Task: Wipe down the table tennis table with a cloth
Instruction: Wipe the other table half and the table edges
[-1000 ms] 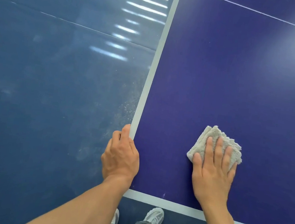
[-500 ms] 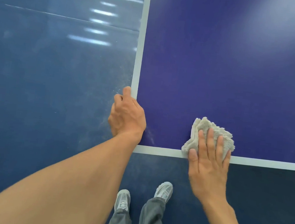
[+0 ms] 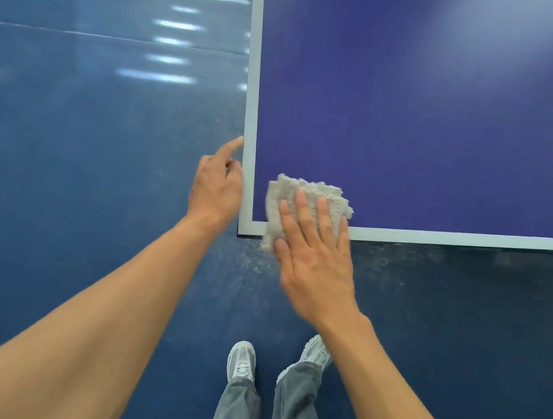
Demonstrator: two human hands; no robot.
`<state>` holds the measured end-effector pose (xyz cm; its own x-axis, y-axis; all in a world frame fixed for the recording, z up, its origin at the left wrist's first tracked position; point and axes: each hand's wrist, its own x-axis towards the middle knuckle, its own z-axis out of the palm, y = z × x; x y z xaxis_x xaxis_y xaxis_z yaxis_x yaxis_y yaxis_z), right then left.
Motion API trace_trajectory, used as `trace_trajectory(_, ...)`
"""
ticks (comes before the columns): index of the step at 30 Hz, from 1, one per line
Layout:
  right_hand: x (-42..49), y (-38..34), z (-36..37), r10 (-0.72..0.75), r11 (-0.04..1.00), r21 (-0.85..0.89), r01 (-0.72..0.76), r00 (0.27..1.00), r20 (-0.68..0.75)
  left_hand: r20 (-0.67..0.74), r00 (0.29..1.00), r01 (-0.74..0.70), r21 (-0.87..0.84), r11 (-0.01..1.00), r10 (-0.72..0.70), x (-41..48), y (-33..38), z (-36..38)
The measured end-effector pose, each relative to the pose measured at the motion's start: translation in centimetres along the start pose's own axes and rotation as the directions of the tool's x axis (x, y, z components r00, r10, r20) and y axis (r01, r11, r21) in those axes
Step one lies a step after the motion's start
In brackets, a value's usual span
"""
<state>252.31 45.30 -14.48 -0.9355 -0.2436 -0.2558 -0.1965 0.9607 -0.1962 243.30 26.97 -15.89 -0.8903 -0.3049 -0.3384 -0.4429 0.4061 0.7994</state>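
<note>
Head view: near left corner of the dark blue table tennis table (image 3: 416, 122), white border line (image 3: 454, 237).
Cloth: crumpled grey-beige terry cloth (image 3: 308, 192) on that corner, lower part overhanging the near edge.
Right hand (image 3: 313, 268): flat on the cloth, fingers (image 3: 302, 209) straight, spread, pressing down, curled round nothing.
Left hand (image 3: 215, 188): index finger (image 3: 232, 145) straight, touching the side edge; other fingers curled, hidden; grip impossible to tell.
Cut off: 2 forearms, grey trousers (image 3: 235, 411).

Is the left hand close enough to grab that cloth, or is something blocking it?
Probably yes: the left hand is beside the table, only bare surface between it and the cloth. The right hand presses the cloth, but its left edge is uncovered.
</note>
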Motion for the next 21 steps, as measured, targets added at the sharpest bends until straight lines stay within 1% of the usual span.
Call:
trace_trajectory(2,-0.7,3.1,-0.7,0.125,0.992,0.024,-0.125,0.992,-0.004,0.002,1.0,0.018,-0.052,0.998,-0.018,-1.6,-0.7,-0.3)
trace_trajectory(4,0.5,5.0,-1.7,0.289,0.955,0.068,-0.289,0.957,0.013,0.022,0.998,0.053,-0.097,0.994,-0.051,-3.1,-1.6,-0.6)
trace_trajectory(6,3.3,4.5,-2.5,0.414,0.898,0.154,-0.411,0.91,0.018,0.011,0.995,0.1,-0.135,0.986,-0.1,-4.2,-2.3,-1.1)
trace_trajectory(7,4.8,3.4,-2.6,0.44,0.882,0.185,-0.434,0.898,0.008,-0.009,0.992,0.126,-0.15,0.981,-0.129,-4.6,-2.5,-1.4)
trace_trajectory(8,6.2,1.8,-2.5,0.425,0.889,0.19,-0.416,0.905,-0.006,-0.031,0.988,0.145,-0.162,0.976,-0.152,-4.8,-2.7,-1.8)
trace_trajectory(9,7.2,-0.2,-2.2,0.363,0.919,0.172,-0.355,0.931,-0.018,-0.054,0.985,0.152,-0.161,0.975,-0.162,-5.0,-2.8,-2.2)
trace_trajectory(11,7.4,-4.5,-1.1,0.135,0.986,0.1,-0.132,0.991,-0.025,-0.103,0.984,0.128,-0.133,0.983,-0.142,-5.3,-2.9,-2.9)
trace_trajectory(13,5.5,-7.1,0.2,-0.094,0.996,0.002,0.094,0.995,-0.017,-0.156,0.984,0.068,-0.113,0.991,-0.085,-5.3,-2.8,-3.3)
trace_trajectory(14,4.3,-7.5,0.7,-0.166,0.986,-0.03,0.166,0.986,-0.014,-0.177,0.983,0.03,-0.095,0.995,-0.046,-5.4,-2.6,-3.2)
trace_trajectory(15,3.2,-7.2,1.1,-0.207,0.978,-0.035,0.206,0.978,-0.02,-0.191,0.982,-0.015,-0.056,0.998,0.004,-5.5,-2.2,-2.9)
trace_trajectory(16,2.4,-6.7,1.3,-0.216,0.976,-0.019,0.216,0.976,-0.033,-0.189,0.98,-0.066,0.001,0.998,0.065,-5.6,-1.9,-2.5)
trace_trajectory(17,1.6,-5.8,1.4,-0.194,0.981,0.004,0.194,0.98,-0.052,-0.166,0.977,-0.122,0.067,0.99,0.132,-5.7,-1.5,-1.9)
trace_trajectory(19,0.6,-3.1,1.2,-0.112,0.993,0.039,0.115,0.991,-0.073,-0.082,0.967,-0.223,0.198,0.954,0.243,-6.0,-0.4,-0.3)
trace_trajectory(21,-0.2,0.6,0.6,-0.016,0.999,0.042,0.019,0.998,-0.063,0.005,0.947,-0.307,0.323,0.896,0.322,-6.4,0.7,1.2)
